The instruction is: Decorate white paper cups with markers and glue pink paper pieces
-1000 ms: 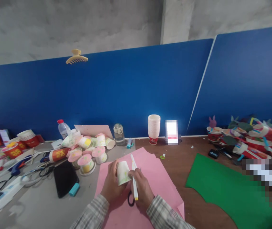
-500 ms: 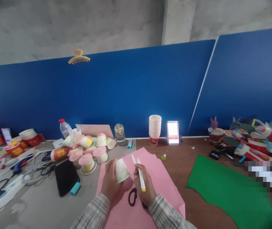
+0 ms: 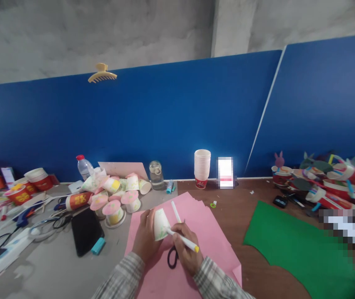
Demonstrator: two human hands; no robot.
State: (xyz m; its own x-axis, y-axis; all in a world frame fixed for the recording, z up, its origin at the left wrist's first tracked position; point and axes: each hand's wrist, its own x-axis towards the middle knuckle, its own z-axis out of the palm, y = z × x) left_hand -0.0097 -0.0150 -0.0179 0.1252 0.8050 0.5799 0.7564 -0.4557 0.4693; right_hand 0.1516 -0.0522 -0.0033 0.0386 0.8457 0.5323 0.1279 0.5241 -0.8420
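A white paper cup [image 3: 161,224] with faint green markings is tilted in my left hand [image 3: 147,237], whose fingers wrap round its side. My right hand [image 3: 187,248] pinches a white marker [image 3: 186,240] with a yellow end, its other end at the cup's lower right side. Under both hands lie sheets of pink paper [image 3: 215,245]. Black-handled scissors [image 3: 173,257] rest on the paper, partly hidden by my right hand. Another white pen [image 3: 175,211] lies on the paper just beyond my right hand.
Decorated cups [image 3: 113,211], a black phone [image 3: 87,232] and a teal cap-like piece [image 3: 98,246] are on the left. A glass jar [image 3: 156,175] and stacked cups [image 3: 202,166] stand behind. Green paper [image 3: 302,245] and red cup crafts [image 3: 336,195] are on the right.
The marker in my right hand has swung flatter, its far end moving left against the cup. The cup has turned slightly more upright in my left hand.
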